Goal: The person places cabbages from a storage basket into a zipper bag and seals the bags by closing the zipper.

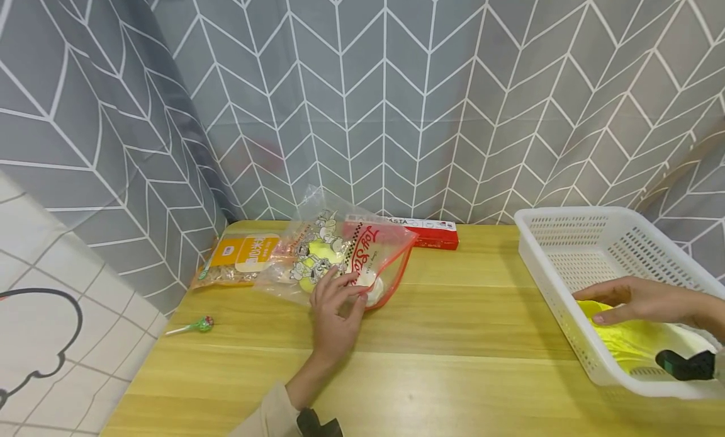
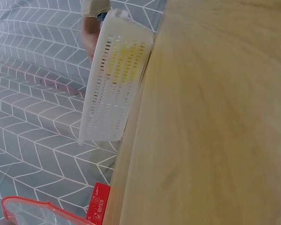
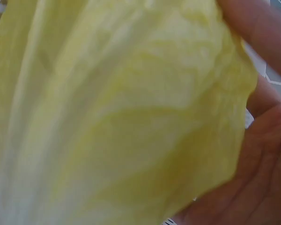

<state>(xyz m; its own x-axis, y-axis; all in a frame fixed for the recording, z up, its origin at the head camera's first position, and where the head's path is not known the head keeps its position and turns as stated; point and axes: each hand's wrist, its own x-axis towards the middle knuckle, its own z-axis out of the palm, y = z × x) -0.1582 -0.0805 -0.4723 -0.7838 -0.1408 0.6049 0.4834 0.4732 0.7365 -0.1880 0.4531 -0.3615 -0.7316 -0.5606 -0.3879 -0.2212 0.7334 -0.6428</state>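
The work, as I judged it from my remote station, stood partway through; inside the clear plastic bag with red trim and a cartoon print (image 1: 352,243), at the far middle of the table (image 1: 453,336), lay yellow and white contents, likely leaf as well, though the print hid their outline; the broad yellow cabbage-like leaf (image 1: 625,339) lay in the near part of the white perforated plastic basket (image 1: 549,290) at the right, not yet in the bag; the bag's mouth stood parted toward the right and had yet to be closed.

The leaf looked thin and crinkled, pale ribs fanning out from a whitish base, the outer edge wavy; whether it was one leaf or several layered, I could not tell.

The left hand (image 1: 334,314) had its fingers bent, thumb and forefinger pinching the bag's red rim with only a slight gap; the right hand (image 1: 646,301) reached into the basket, curved loosely about the leaf's edge, thumb on the near side and fingers beyond; how firmly it gripped, I could not tell.

A green-wrapped lollipop (image 1: 202,324) lay at the left; an orange-and-clear food packet (image 1: 238,257) and a red-and-white cardboard box (image 1: 438,237) flanked the bag.
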